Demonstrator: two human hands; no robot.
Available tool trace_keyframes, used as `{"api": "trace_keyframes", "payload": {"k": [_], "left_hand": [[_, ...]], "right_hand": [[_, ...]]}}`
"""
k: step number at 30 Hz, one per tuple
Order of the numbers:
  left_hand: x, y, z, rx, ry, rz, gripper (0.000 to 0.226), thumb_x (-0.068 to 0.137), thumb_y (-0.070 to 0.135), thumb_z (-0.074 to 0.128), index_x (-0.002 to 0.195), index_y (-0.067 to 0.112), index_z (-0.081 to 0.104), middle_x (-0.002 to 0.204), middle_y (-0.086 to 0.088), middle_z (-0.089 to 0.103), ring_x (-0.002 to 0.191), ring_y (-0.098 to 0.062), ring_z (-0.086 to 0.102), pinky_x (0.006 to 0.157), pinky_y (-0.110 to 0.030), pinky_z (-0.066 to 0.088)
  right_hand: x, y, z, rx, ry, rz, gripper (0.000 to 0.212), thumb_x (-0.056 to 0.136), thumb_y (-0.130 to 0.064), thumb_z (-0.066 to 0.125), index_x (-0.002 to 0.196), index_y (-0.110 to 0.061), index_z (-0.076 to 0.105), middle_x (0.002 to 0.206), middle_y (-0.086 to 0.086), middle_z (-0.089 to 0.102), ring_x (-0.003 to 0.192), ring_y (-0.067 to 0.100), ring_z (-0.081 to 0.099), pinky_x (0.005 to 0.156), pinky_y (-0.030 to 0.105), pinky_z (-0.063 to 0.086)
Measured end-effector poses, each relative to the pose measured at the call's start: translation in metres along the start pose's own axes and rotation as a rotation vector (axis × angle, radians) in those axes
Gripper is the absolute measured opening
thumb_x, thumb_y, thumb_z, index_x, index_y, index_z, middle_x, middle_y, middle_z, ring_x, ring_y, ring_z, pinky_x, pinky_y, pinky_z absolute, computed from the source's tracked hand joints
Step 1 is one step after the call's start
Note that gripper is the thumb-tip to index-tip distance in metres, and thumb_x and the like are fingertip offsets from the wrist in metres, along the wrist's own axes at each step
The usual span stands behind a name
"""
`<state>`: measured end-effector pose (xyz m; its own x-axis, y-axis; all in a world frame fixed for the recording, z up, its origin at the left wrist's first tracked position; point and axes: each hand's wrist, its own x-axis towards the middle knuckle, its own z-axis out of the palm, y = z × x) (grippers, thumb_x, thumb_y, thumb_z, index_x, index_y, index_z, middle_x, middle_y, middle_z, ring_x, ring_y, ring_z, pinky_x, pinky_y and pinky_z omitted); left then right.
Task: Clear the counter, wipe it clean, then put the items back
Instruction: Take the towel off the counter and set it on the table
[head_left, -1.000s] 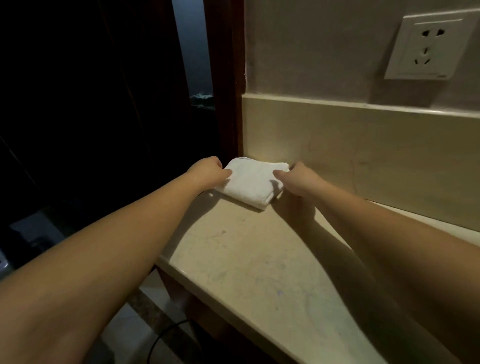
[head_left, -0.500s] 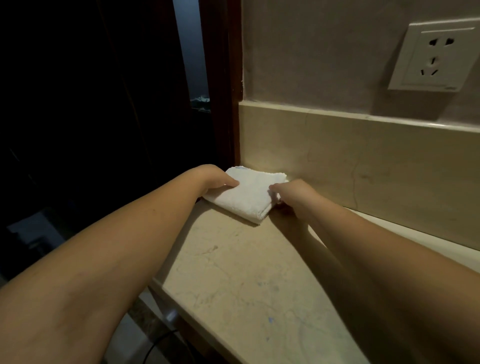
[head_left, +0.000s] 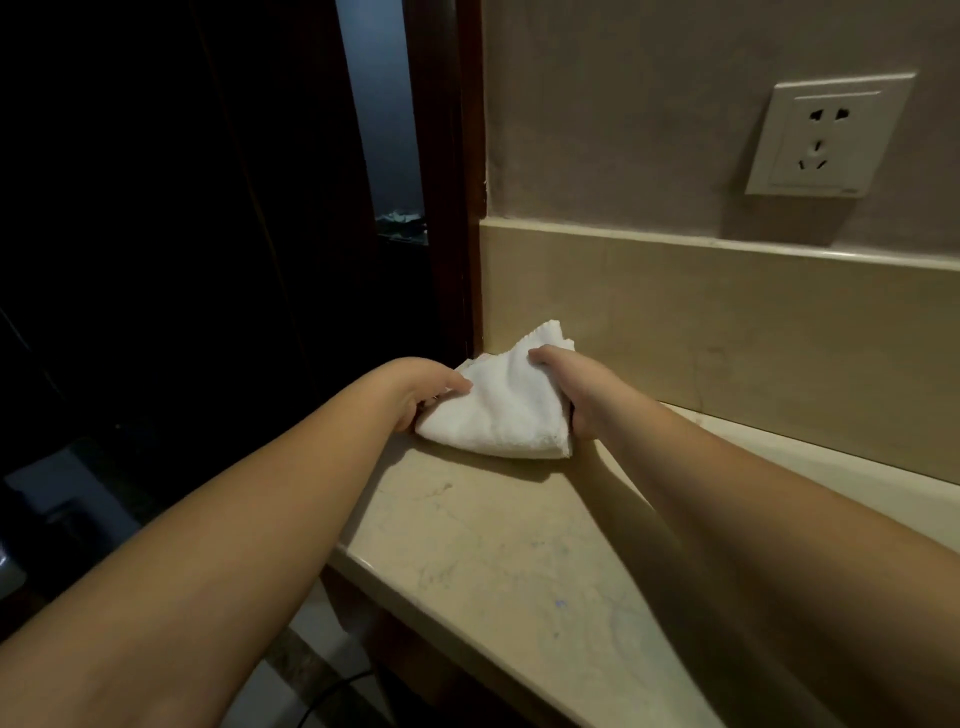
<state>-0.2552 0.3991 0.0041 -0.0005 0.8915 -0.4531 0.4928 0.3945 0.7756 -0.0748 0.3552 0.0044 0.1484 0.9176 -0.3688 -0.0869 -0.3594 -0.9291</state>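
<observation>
dim light falls over a beige stone desk (head_left: 493, 561) with faint veining and a few small bluish specks on its top; its front edge runs diagonally toward the lower right. behind it a matching stone upstand (head_left: 727, 322) meets a grey-beige wall, where a white wall socket (head_left: 826, 136) sits high on the right. at the left end a dark wooden door frame (head_left: 457, 171) borders a nearly black room, and a thin dark cable (head_left: 332, 691) curves across the pale floor below.

a white cloth (head_left: 498, 405) lies at the far left corner of the desk, just beside the upstand and the door frame. it is soft, nubbly terry, folded into several layers — the stacked edges show along its lower right side. its near part rests on the stone, while 1 far corner, with a scalloped hem, stands up against the upstand.

2 bare forearms reach in from the bottom. the left hand (head_left: 415, 387) holds the cloth's left edge, thumb lying on top and the other fingers curled under or behind it, largely hidden. the right hand (head_left: 576, 384) grips the right side — its fingers (head_left: 545, 356) curl over the raised part of the cloth, and the heel of the hand sits by the folded corner. both hands touch the cloth at opposite sides.
</observation>
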Motion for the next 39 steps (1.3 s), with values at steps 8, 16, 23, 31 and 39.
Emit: {"api": "trace_keyframes", "payload": {"k": [8, 16, 23, 31, 39], "left_hand": [[-0.043, -0.036, 0.006, -0.32, -0.185, 0.089, 0.033, 0.089, 0.03, 0.067, 0.115, 0.011, 0.065, 0.107, -0.008, 0.071, 0.099, -0.026, 0.068, 0.091, -0.04, 0.054], [-0.124, -0.075, 0.001, -0.625, -0.435, 0.113, 0.038, 0.09, 0.041, 0.063, 0.109, 0.009, 0.066, 0.097, -0.01, 0.074, 0.091, -0.026, 0.068, 0.085, -0.037, 0.052], [-0.203, -0.116, 0.003, -0.813, -0.625, 0.21, 0.035, 0.084, 0.037, 0.064, 0.112, 0.016, 0.065, 0.105, -0.01, 0.072, 0.089, -0.027, 0.07, 0.08, -0.04, 0.056], [-0.262, -0.159, 0.033, -0.717, -0.713, 0.267, 0.024, 0.093, 0.029, 0.059, 0.105, 0.011, 0.068, 0.104, -0.014, 0.072, 0.092, -0.029, 0.07, 0.086, -0.044, 0.053], [-0.301, -0.187, 0.093, -0.536, -0.752, 0.391, 0.027, 0.095, 0.017, 0.056, 0.12, 0.008, 0.06, 0.102, -0.012, 0.072, 0.088, -0.026, 0.07, 0.072, -0.037, 0.057]], "right_hand": [[-0.069, -0.008, -0.005, -0.007, -0.04, -0.086, 0.045, 0.082, -0.042, 0.064, 0.118, -0.017, 0.055, 0.108, 0.009, 0.069, 0.093, 0.026, 0.07, 0.079, 0.036, 0.057], [-0.166, 0.0, -0.008, 0.016, -0.012, -0.155, 0.039, 0.087, -0.039, 0.06, 0.113, -0.011, 0.058, 0.101, 0.012, 0.07, 0.088, 0.027, 0.071, 0.071, 0.034, 0.056], [-0.258, 0.037, -0.006, 0.115, 0.017, -0.163, 0.03, 0.089, -0.036, 0.058, 0.108, -0.012, 0.058, 0.087, 0.009, 0.07, 0.071, 0.024, 0.072, 0.058, 0.03, 0.055], [-0.346, 0.113, -0.013, 0.145, 0.177, -0.244, 0.022, 0.094, -0.026, 0.052, 0.112, -0.014, 0.056, 0.088, 0.008, 0.068, 0.072, 0.021, 0.069, 0.063, 0.031, 0.056], [-0.41, 0.186, -0.052, -0.009, 0.501, -0.331, 0.016, 0.092, -0.019, 0.053, 0.103, -0.028, 0.06, 0.092, -0.002, 0.07, 0.077, 0.014, 0.068, 0.068, 0.031, 0.051]]}}
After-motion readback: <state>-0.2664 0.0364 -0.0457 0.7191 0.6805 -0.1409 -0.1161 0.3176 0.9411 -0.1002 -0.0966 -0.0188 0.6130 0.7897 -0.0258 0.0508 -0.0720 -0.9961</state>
